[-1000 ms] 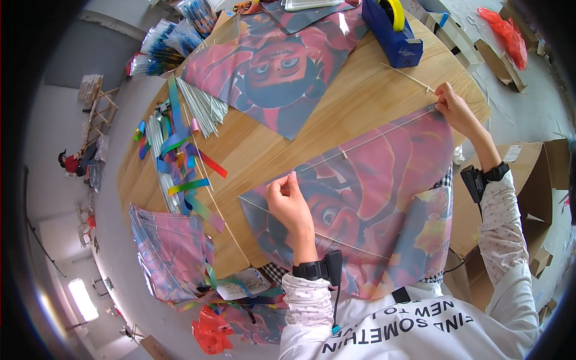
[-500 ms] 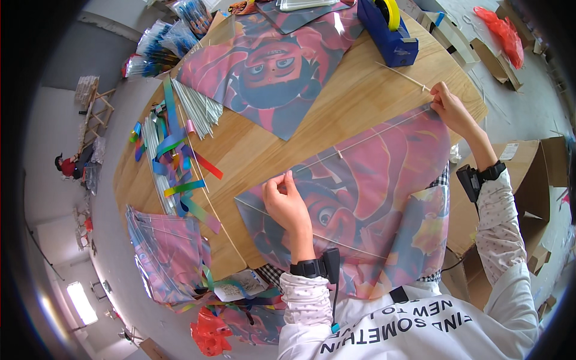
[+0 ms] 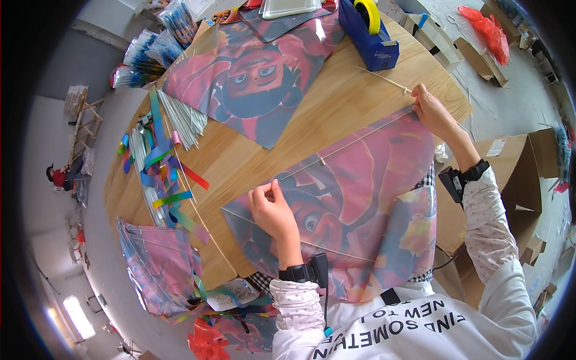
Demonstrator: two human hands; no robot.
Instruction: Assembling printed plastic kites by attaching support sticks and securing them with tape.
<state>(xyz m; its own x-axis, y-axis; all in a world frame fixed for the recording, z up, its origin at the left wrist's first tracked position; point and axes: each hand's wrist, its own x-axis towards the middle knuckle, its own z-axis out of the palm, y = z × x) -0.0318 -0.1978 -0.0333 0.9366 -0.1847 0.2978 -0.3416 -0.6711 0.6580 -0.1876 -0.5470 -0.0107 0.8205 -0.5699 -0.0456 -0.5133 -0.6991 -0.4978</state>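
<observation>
A pink and red kite sheet (image 3: 360,198) printed with a cartoon face lies face down on the round wooden table (image 3: 312,120) in front of me. A thin white stick (image 3: 342,148) runs along its far edge. My left hand (image 3: 273,207) pinches the stick near the kite's left part. My right hand (image 3: 433,111) pinches the kite's far right corner where the stick ends. A second thin stick (image 3: 300,240) crosses the kite lower down.
Another kite sheet (image 3: 252,78) lies face up at the table's far side. A blue tape dispenser (image 3: 367,27) with yellow tape stands behind it. Coloured ribbons (image 3: 162,174) and white sticks (image 3: 186,117) lie at the left. Finished kites (image 3: 159,264) are stacked lower left. Cardboard boxes (image 3: 510,174) stand right.
The view has shifted slightly. Both hands stay on the stick and kite edge, with the left fingers pinching a little tighter.
</observation>
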